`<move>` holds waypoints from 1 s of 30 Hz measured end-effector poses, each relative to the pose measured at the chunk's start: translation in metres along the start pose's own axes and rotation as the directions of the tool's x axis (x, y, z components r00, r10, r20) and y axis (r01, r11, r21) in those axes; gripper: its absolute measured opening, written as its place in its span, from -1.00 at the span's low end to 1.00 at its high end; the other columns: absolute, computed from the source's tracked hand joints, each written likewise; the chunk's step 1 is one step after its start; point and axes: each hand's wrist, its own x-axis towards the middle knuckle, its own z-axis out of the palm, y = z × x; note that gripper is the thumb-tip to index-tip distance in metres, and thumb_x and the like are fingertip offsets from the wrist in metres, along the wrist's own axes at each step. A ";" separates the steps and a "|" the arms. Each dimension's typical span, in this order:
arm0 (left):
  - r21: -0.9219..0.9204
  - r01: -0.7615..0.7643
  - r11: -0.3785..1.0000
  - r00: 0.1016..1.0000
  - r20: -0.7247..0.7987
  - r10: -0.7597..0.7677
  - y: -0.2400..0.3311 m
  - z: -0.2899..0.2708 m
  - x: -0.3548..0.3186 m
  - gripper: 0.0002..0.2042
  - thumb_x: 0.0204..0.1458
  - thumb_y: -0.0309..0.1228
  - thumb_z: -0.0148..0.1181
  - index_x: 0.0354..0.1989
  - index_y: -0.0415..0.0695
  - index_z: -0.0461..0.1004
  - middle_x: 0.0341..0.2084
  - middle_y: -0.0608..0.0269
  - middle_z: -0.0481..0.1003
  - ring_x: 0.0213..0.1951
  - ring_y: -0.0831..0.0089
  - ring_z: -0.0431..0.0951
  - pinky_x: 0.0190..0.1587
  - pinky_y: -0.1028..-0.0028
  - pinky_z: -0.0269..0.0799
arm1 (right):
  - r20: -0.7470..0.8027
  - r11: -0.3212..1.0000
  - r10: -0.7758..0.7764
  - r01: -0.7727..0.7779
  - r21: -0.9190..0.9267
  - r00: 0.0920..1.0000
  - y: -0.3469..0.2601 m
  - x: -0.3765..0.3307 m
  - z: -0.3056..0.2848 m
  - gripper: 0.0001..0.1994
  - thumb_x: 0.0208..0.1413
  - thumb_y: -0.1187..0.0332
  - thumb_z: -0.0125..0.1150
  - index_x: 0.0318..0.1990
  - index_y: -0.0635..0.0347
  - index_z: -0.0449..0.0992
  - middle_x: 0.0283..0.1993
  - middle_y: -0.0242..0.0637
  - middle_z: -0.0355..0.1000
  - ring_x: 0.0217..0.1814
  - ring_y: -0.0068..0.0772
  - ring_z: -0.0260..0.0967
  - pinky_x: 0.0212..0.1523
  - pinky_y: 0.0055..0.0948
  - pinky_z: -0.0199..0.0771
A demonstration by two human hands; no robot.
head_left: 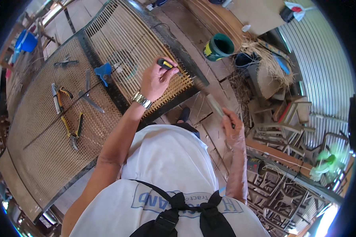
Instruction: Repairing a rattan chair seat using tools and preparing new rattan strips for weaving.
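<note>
1. Left hand (156,81) gripped a small black-and-yellow cutter (165,63) over the slatted rattan panel (126,51).
2. Right hand (232,128) clasped a pale flat strip (214,103) beside the panel's edge.

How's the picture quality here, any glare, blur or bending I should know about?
Head view: even daylight, the left hand and pliers sharp; the corrugated metal wall curves with fisheye bending; bottom right corner is blown out by glare; black vignette rings the rim.
</note>
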 end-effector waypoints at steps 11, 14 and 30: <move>0.216 0.057 0.975 0.981 0.168 -0.095 0.008 0.005 -0.002 -0.76 0.11 -0.51 0.35 -0.11 -0.18 0.43 -0.38 0.18 0.62 -0.33 0.45 0.71 -0.41 0.48 0.52 | -0.011 0.996 -0.032 0.033 0.087 0.999 -0.015 0.022 0.000 -0.66 0.38 0.24 0.05 0.17 0.23 0.50 -0.51 -0.54 0.30 -0.55 -0.75 0.10 -0.51 -0.65 0.11; 0.166 0.006 0.986 0.986 0.164 -0.034 0.004 0.006 -0.003 -0.77 0.13 -0.49 0.33 -0.10 -0.17 0.43 -0.40 0.23 0.62 -0.33 0.48 0.70 -0.39 0.53 0.53 | -0.055 0.998 -0.041 0.044 0.055 0.998 -0.012 0.022 0.005 -0.67 0.39 0.26 0.04 0.17 0.23 0.50 -0.50 -0.52 0.32 -0.53 -0.75 0.14 -0.50 -0.64 0.15; 0.194 0.054 0.979 0.997 0.035 -0.062 -0.001 -0.001 0.001 -0.77 0.13 -0.47 0.35 -0.10 -0.12 0.44 -0.38 0.25 0.64 -0.33 0.43 0.72 -0.42 0.50 0.52 | -0.076 0.990 -0.077 0.085 0.109 0.994 -0.012 0.032 0.005 -0.68 0.41 0.29 0.04 0.20 0.22 0.47 -0.49 -0.52 0.33 -0.52 -0.76 0.16 -0.51 -0.65 0.13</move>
